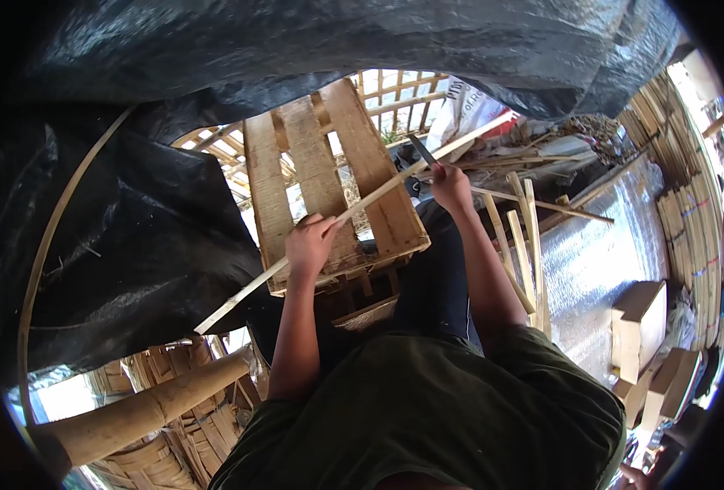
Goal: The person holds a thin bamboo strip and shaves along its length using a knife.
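A long pale bamboo strip [370, 198] runs slantwise across a slatted wooden crate [313, 155]. My left hand [310, 243] is closed round the strip, left of its middle, over the near part of the crate. In my right hand [452, 189] is a knife [421, 150], its dark blade pointing up and to the left. The blade is close to the strip's upper part; whether its edge touches cannot be made out. My right fingers are wrapped round the handle, which is mostly hidden.
Several bamboo sticks [519, 245] lean to my right, beside a shiny silvery sheet [595, 245]. Cardboard boxes [638, 327] stand beyond. Black plastic sheeting [133, 229] hangs left and overhead. A thick bamboo pole [149, 408] lies lower left. Bundled strips [693, 245] stand far right.
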Action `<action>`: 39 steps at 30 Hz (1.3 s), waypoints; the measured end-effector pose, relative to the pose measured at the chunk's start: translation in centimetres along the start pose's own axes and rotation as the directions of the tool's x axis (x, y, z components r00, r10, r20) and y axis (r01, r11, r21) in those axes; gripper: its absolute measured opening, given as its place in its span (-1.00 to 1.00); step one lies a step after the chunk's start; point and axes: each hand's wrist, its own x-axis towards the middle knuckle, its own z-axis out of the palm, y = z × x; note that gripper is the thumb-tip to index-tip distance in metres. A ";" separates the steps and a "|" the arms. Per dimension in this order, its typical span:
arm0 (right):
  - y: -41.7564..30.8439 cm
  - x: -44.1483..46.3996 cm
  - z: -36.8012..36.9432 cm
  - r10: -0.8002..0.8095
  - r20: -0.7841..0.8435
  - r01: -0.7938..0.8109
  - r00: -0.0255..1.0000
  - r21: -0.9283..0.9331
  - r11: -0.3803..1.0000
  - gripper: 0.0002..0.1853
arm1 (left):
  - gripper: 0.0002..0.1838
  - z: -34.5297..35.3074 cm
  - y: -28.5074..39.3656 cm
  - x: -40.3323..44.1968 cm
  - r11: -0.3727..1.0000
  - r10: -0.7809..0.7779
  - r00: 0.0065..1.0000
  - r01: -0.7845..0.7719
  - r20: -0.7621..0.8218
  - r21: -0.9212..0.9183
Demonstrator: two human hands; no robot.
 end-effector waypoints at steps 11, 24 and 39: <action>-0.4 0.5 2.3 -0.034 0.152 0.039 0.988 -0.028 0.999 -0.55 | -0.77 -0.1 -0.1 0.1 1.000 0.012 0.999 -0.011 -0.039 0.026; -1.8 0.8 2.7 0.066 0.251 -0.064 0.966 -0.016 0.998 -0.52 | -0.73 0.2 -0.6 0.0 0.995 -0.056 0.997 0.060 -0.059 0.078; -2.0 -0.5 4.6 -0.076 0.163 0.078 0.984 -0.009 0.997 -0.61 | -0.70 -0.1 0.0 -0.1 0.993 -0.095 0.995 0.097 -0.024 0.065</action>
